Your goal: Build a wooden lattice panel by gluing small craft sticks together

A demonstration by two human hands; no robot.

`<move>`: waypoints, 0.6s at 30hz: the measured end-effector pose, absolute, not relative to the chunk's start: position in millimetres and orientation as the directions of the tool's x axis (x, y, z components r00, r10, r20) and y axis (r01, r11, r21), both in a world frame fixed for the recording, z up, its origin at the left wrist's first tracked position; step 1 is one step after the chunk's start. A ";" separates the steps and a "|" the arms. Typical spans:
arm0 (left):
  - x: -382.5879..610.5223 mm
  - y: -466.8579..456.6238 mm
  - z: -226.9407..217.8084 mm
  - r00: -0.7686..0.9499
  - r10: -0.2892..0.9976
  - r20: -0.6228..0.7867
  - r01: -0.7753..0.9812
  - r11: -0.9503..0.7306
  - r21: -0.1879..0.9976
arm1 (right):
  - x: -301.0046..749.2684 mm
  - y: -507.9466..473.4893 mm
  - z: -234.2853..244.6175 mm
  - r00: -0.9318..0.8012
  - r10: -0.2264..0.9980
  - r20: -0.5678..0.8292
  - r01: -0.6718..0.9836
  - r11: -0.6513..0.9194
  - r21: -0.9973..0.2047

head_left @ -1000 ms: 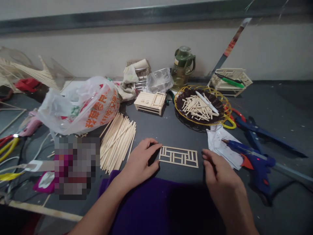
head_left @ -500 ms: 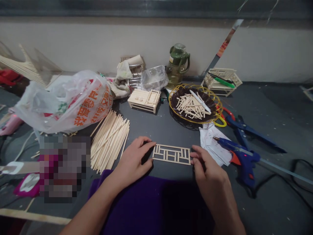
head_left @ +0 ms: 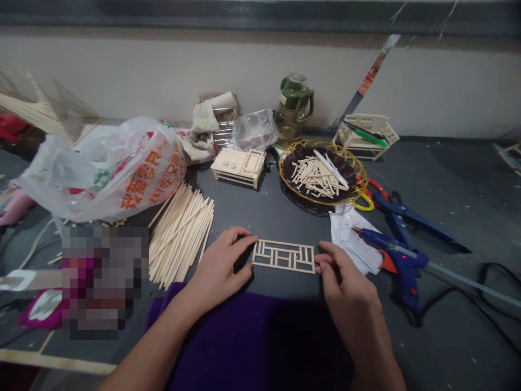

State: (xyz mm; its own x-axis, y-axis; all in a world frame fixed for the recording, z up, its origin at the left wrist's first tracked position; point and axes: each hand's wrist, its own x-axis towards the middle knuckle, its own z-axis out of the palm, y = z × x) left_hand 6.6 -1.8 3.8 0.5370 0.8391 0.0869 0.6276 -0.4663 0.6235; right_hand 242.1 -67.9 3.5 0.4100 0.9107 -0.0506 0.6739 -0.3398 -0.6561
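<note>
A small flat lattice panel [head_left: 284,256] of thin wooden sticks lies on the dark table in front of me. My left hand [head_left: 222,267] rests at its left end, thumb and fingers pinching that edge. My right hand [head_left: 345,285] is at its right end, fingertips curled against the frame's edge. A pile of long wooden sticks [head_left: 181,233] lies just left of my left hand. A purple cloth [head_left: 248,342] covers my lap below the panel.
A wire basket [head_left: 358,187] of short sticks stands behind the panel, a small stick-built box [head_left: 238,166] to its left. A blue glue gun [head_left: 396,259] lies on white paper [head_left: 352,239] at right, blue cutters [head_left: 411,214] beyond. A printed plastic bag [head_left: 109,168] and green jar [head_left: 293,111] sit behind.
My right hand has moved left to the panel's right end and touches it. The left hand has stayed at the left end. The view shifted slightly.
</note>
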 end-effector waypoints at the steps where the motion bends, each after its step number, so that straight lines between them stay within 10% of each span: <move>1: 6.6 -1.9 4.0 0.536 0.840 0.084 0.630 -0.464 0.623 | 242.0 -67.8 3.9 0.411 0.909 -0.066 0.669 -0.349 -0.656; 18: 5.3 -2.6 2.3 0.537 0.839 0.093 0.628 -0.471 0.619 | 242.8 -67.8 2.4 0.411 0.911 -0.035 0.656 -0.322 -0.682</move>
